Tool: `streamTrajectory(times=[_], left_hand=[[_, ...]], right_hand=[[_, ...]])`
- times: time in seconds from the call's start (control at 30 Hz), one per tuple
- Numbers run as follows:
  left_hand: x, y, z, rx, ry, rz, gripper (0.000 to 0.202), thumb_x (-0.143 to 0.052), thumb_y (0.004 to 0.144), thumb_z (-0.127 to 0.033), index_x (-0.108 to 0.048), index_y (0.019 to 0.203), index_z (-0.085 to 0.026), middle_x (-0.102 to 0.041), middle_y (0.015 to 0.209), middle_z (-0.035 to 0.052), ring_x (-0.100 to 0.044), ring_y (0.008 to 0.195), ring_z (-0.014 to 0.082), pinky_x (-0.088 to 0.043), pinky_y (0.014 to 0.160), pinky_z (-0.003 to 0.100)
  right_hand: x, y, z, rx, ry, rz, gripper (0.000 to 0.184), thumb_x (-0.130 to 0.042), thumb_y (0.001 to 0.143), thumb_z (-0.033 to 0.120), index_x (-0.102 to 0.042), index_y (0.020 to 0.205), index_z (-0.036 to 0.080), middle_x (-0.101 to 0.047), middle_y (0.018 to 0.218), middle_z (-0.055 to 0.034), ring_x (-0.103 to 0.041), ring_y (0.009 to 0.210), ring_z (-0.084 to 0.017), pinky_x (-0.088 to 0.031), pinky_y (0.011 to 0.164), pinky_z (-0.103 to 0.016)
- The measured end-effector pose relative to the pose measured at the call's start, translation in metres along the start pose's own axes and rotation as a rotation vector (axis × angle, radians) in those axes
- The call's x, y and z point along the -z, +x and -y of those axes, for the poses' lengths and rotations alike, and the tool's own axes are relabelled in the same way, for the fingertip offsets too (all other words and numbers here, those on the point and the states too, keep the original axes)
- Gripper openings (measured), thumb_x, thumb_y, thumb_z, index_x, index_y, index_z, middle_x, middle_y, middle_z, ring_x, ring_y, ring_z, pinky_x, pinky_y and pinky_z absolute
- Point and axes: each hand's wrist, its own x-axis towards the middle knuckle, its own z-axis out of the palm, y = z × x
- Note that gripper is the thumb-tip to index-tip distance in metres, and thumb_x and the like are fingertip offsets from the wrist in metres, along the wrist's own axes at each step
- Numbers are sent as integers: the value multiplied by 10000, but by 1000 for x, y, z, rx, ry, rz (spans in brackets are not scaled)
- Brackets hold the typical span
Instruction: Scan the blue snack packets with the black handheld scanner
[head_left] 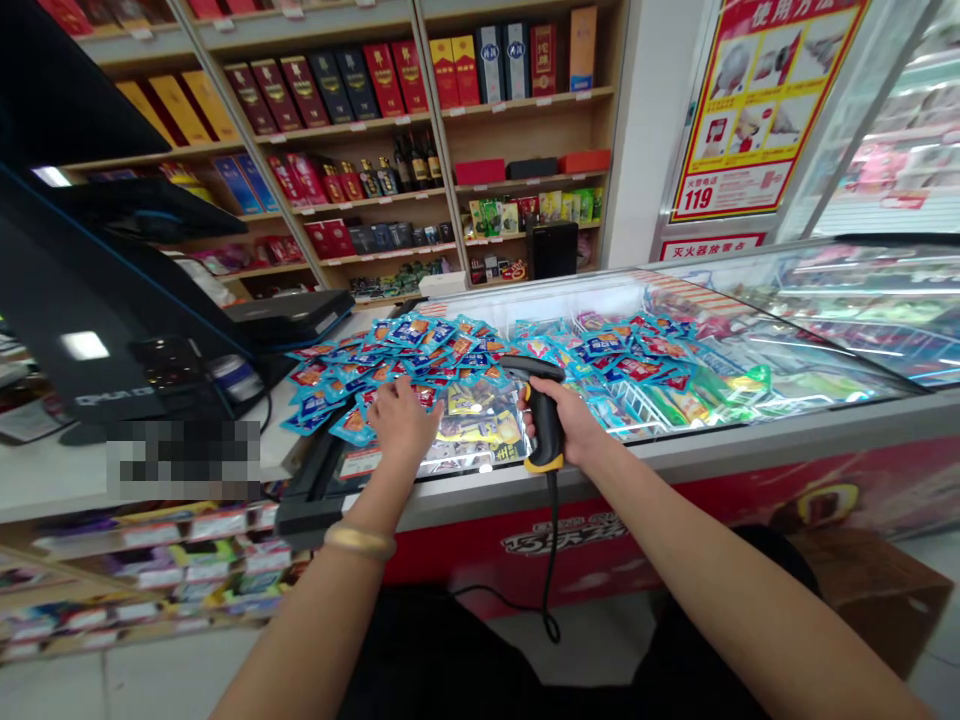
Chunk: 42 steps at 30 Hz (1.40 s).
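Observation:
My right hand [566,415] is wrapped round the handle of a black and yellow barcode scanner [550,430]. The scanner's head points left over the glass, and its black cable [553,560] hangs down the front of the freezer. My left hand [403,418] lies over the near edge of a heap of small blue and red snack packets [412,340], with its fingers slightly apart and bent toward them. I see nothing gripped in it, though its fingertips are partly lost against the packets. To the right of the scanner lies a second heap of similar packets [630,350].
The packets rest on a glass-topped chest freezer [810,400] with bagged goods inside. On the left stands a dark checkout terminal [97,320] on a white counter [30,495]. Shelves of boxed bottles [367,80] line the back wall. A cardboard box [877,590] sits at lower right.

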Motion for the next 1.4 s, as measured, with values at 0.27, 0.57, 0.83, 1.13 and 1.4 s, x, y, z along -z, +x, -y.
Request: streamTrajectory(times=[0.27, 0.57, 0.83, 1.13, 1.4], left_hand=[[1, -4, -5, -31, 14, 5, 496, -573, 776, -345, -516, 1233, -162, -556, 1209, 196, -532, 1136, 358, -418, 935, 514], [7, -7, -3, -180, -95, -25, 394, -453, 813, -269, -649, 1139, -169, -620, 1117, 143, -579, 1037, 308, -445, 938, 429], [4, -5, -1, -213, -512, 2, 360, -360, 862, -338, -652, 975, -159, -677, 889, 89, -623, 870, 232, -476, 835, 336], [1, -7, -3, -286, -633, 85, 367, -355, 859, -402, -627, 910, -161, -658, 832, 71, -601, 763, 203, -468, 756, 313], [-1, -8, -2, -293, -646, 101, 352, -374, 869, -381, -635, 960, -162, -672, 859, 71, -612, 808, 206, -475, 790, 307]], right_hand=[[2, -3, -1, 3, -14, -4, 208, -553, 863, 295, -601, 741, 134, -564, 594, -7, -499, 429, -78, -448, 385, -174], [-1, -5, 0, 16, -26, -27, 220, -541, 873, 284, -605, 726, 133, -561, 587, -9, -500, 427, -80, -450, 379, -177], [-1, -6, -1, 37, -64, 1, 188, -587, 840, 289, -610, 731, 137, -580, 611, -19, -518, 433, -87, -463, 388, -184], [5, -2, -8, 18, -186, 130, 209, -588, 835, 309, -633, 741, 128, -580, 615, -18, -518, 445, -83, -457, 389, -173], [3, -3, -7, 1, -194, 122, 209, -551, 864, 283, -609, 727, 134, -575, 600, -11, -514, 438, -82, -452, 389, -171]])
